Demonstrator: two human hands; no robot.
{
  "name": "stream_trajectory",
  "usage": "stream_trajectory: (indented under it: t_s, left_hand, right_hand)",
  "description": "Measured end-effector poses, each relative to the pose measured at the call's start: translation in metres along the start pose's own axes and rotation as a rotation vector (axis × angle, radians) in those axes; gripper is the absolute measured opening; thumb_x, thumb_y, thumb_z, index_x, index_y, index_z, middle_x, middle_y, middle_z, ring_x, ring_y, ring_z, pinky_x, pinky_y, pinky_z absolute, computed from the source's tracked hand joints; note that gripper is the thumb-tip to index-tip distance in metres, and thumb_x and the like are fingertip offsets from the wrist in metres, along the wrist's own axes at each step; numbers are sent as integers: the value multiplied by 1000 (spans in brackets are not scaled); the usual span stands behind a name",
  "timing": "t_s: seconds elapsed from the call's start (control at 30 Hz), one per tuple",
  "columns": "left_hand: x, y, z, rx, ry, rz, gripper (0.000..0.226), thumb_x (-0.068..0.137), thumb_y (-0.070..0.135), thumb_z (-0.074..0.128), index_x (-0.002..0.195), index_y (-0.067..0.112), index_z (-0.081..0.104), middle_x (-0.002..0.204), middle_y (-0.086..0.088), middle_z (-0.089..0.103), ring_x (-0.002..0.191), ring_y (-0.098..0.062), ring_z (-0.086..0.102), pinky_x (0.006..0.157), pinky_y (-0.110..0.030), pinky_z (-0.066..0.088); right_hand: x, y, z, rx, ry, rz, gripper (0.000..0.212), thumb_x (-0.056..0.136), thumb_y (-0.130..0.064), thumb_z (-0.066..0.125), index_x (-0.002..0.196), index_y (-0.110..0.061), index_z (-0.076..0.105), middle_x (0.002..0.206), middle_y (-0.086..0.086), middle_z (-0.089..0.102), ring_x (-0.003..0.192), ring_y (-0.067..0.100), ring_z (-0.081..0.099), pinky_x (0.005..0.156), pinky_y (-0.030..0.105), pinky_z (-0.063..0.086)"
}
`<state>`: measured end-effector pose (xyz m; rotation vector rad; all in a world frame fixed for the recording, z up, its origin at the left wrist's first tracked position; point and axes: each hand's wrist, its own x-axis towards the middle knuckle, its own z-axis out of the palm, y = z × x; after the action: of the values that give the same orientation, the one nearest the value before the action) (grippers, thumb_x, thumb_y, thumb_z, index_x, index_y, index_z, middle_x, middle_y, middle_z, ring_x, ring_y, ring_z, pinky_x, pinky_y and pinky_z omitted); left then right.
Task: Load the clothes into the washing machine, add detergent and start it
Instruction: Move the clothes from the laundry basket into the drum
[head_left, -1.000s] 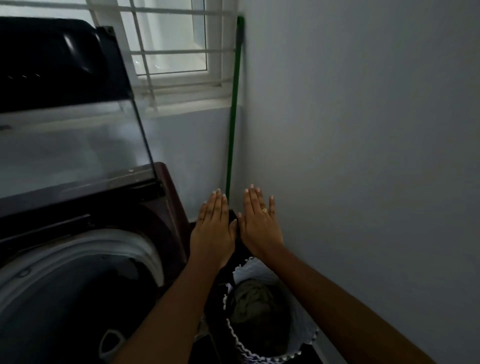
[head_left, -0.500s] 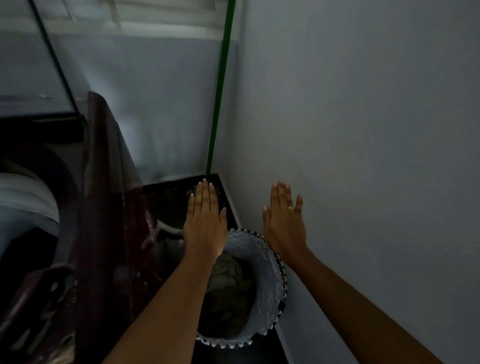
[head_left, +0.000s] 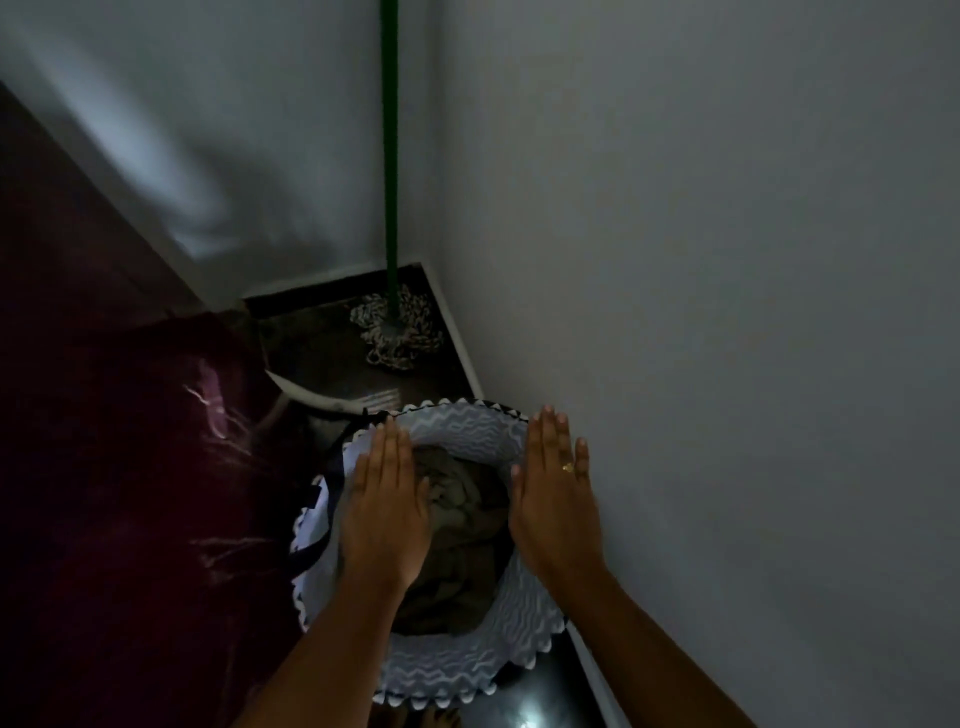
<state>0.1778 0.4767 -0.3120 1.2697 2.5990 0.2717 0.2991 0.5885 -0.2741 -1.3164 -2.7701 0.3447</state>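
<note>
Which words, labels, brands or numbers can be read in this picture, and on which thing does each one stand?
No text can be read anywhere.
Laundry basket: only a wavy pattern, no words.
Washing machine: only glare marks, no label in view.
Pale patch behind the basket: perhaps print, too blurred to read.

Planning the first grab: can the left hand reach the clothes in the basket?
Probably yes. The left hand hovers open over the uncovered laundry basket, and the olive clothes lie exposed right beside it; nothing seems to block the way.
</note>
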Motion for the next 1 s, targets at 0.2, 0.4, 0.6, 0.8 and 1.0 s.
stream_trajectory:
  t_s: [0.2,0.4,0.6,0.8,1.0]
  left_hand:
    - [8,-25,94,20,-34,168,62,87,28,29,143,1,27,150,-16,29,142,-21,15,116,-31,3]
    - [51,-44,178,215,-83,438,76,78,50,32,142,10,34,149,-10,35,145,-22,2,111,-45,14]
    - [75,-52,237,305,-274,327,101,42,56,72,130,14,51,125,-19,58,107,-38,59,69,-58,51]
    - [66,-53,232,95,-183,304,79,37,44,87,106,12,66,83,-17,65,56,-30,64,44,-25,47]
    - [0,-37,197,-469,-164,163,58,72,42,52,127,24,45,122,-7,57,105,-21,60,86,-31,50]
  right_hand:
    - [-13,15,91,35,-64,113,55,89,-24,29,135,3,42,141,20,43,129,32,43,111,37,10]
    - [-30,27,178,18,-329,189,55,65,-20,42,109,4,66,112,19,66,102,33,65,98,46,39]
    - [-30,28,215,253,-552,273,70,96,-23,39,149,-9,-5,157,5,-4,145,23,-3,116,41,-3]
    - [-24,22,248,750,-478,557,98,76,-50,66,149,-20,8,152,6,22,133,29,33,110,43,30]
    - [-24,4,224,1842,-637,1162,85,47,-56,77,121,-18,60,117,6,66,106,22,62,90,40,50]
